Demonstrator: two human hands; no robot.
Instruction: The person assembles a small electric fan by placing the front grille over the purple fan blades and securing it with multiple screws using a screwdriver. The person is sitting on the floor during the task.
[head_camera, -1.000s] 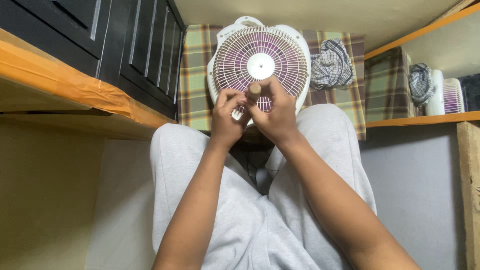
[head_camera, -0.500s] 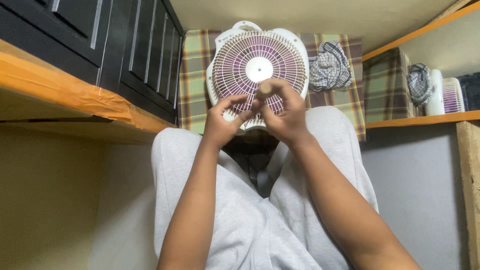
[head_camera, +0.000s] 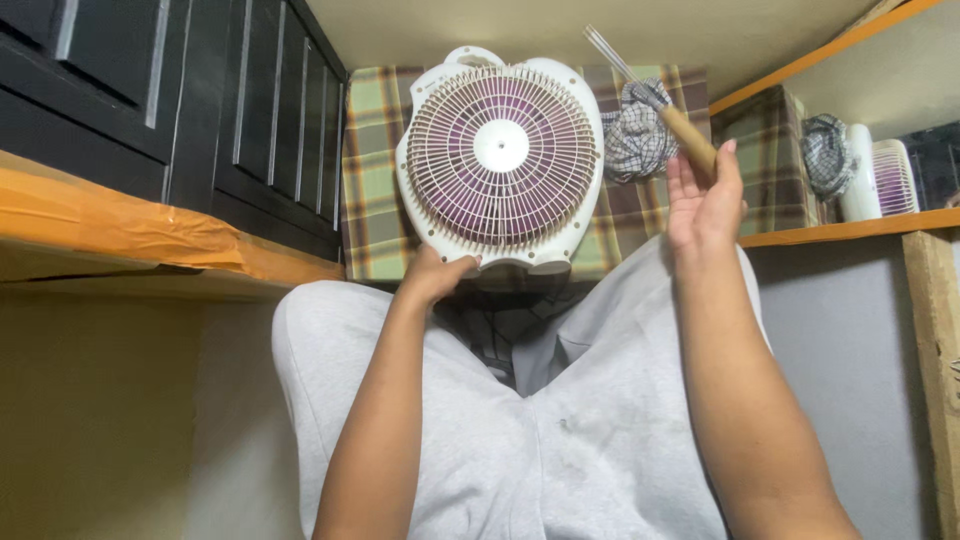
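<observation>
My left hand (head_camera: 432, 272) gripping lower left rim of white fan (head_camera: 500, 155), fan upright on plaid cloth (head_camera: 370, 200) between my knees, right hand (head_camera: 703, 205) raised beside it, grip closed on wooden-handled screwdriver (head_camera: 655, 95).

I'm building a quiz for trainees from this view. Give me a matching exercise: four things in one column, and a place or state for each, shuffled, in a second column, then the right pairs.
Things:
1. left hand
2. right hand
3. fan
4. checked cloth

Places or states:
A. bunched up on the plaid blanket, right of the fan
B. at the fan's lower left edge
C. raised, holding a wooden-handled tool
D. upright, white grille facing the camera

Pairs: 1-B, 2-C, 3-D, 4-A
</observation>
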